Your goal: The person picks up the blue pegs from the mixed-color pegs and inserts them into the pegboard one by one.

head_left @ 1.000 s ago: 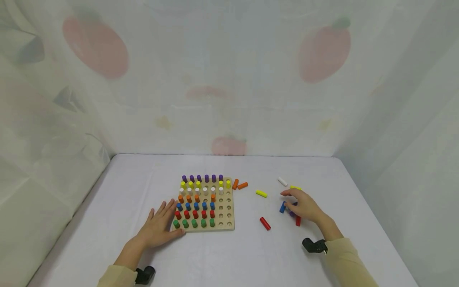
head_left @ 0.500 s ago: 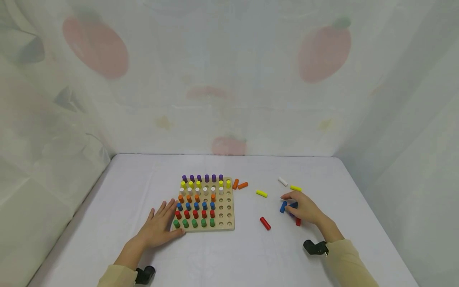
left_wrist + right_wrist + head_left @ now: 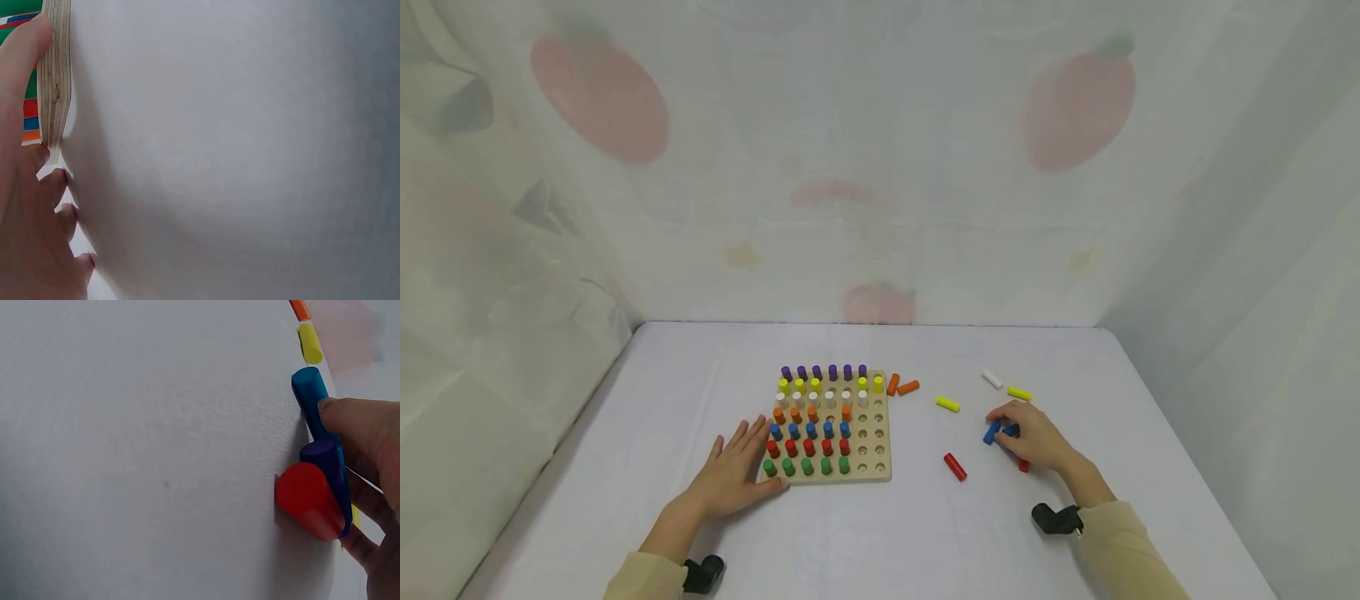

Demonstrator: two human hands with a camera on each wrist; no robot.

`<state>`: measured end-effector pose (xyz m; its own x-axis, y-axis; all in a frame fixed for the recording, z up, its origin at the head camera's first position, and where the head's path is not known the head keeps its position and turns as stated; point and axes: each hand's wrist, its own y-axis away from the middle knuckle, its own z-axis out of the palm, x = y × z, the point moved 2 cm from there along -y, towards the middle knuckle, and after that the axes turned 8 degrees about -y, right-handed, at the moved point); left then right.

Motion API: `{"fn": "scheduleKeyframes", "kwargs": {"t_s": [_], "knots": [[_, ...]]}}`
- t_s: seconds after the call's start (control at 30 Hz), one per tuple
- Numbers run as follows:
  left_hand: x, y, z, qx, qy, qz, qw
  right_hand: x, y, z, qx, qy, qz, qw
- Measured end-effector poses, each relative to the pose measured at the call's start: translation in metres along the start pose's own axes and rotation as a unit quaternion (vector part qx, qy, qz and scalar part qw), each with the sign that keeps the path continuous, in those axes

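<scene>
A wooden pegboard (image 3: 874, 477) stands left of centre with rows of coloured pegs in its holes. My left hand (image 3: 730, 477) rests at its left edge, fingers spread and straight, the thumb at the near corner. In the left wrist view the thumb (image 3: 26, 53) lies against the board's layered side (image 3: 55, 81). On the right, my right hand (image 3: 1033, 433) pinches a blue peg (image 3: 308, 390), its thumb against the peg's side; the other fingers are partly hidden behind the pegs. Right beside it lie a purple peg (image 3: 322, 452), a red peg (image 3: 306, 497) and another blue peg (image 3: 1011, 431).
Loose pegs lie on the white table (image 3: 887, 542): a red peg (image 3: 955, 467), a yellow peg (image 3: 947, 404), a second yellow peg (image 3: 1018, 393) and a white peg (image 3: 992, 379). Two orange pegs (image 3: 907, 387) lie by the board's right edge. Curtains surround the table.
My right hand has settled lower over the pegs, its thumb and finger coming together on the blue peg, which has shifted slightly. The left hand and the board have stayed put.
</scene>
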<state>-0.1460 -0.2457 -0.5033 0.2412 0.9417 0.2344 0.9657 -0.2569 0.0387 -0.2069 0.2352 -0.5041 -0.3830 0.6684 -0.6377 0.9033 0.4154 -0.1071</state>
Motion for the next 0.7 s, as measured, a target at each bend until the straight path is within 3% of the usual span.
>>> {"fn": "scheduleKeyframes", "kwargs": {"t_s": [0.7], "knots": [[-0.0020,-0.0003,0.0027,0.002,0.000,0.001,1.0000,-0.0003,-0.0053,0.0063,0.011,0.027,0.009,1.000]]}}
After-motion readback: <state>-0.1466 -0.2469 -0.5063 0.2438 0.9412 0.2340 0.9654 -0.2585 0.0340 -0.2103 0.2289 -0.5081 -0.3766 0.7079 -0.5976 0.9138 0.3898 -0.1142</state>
